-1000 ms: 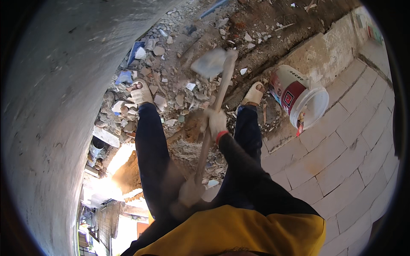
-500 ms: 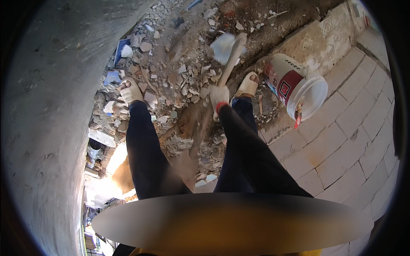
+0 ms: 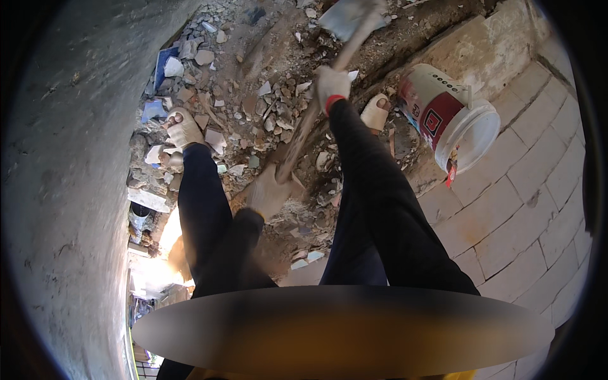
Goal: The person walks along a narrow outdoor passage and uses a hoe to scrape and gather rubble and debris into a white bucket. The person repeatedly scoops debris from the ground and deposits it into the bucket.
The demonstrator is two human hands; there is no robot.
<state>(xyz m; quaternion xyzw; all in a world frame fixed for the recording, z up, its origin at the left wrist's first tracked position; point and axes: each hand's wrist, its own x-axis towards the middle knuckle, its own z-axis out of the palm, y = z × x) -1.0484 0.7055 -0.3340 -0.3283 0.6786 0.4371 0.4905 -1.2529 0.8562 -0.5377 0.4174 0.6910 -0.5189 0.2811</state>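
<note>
A hoe (image 3: 303,136) with a long wooden handle and a wide, pale metal blade (image 3: 347,19) slants across the rubble, blade end far. My right hand (image 3: 332,84), in a pale glove with a red cuff, is closed round the handle's upper middle. Closer to me, my left hand (image 3: 269,192), in a similar pale glove with a yellowish cuff, is closed at the near end of the handle; slight blur softens its fingers. The blade lies over the dirt at the top edge, and whether it touches the ground I cannot tell. Broken stones (image 3: 275,114) lie under the handle.
My feet, in pale sandals, stand on either side of the handle. A white and red bucket (image 3: 437,104) lies tipped beside a low concrete ledge (image 3: 472,50). Paving (image 3: 487,212) spans the right; a grey wall (image 3: 76,158) borders the left. Blue tile pieces (image 3: 153,111) lie near it.
The hoe's blade and my right hand have moved farther away, up the view. My left hand, blurred before, now shows more clearly at the handle. The view has shifted slightly.
</note>
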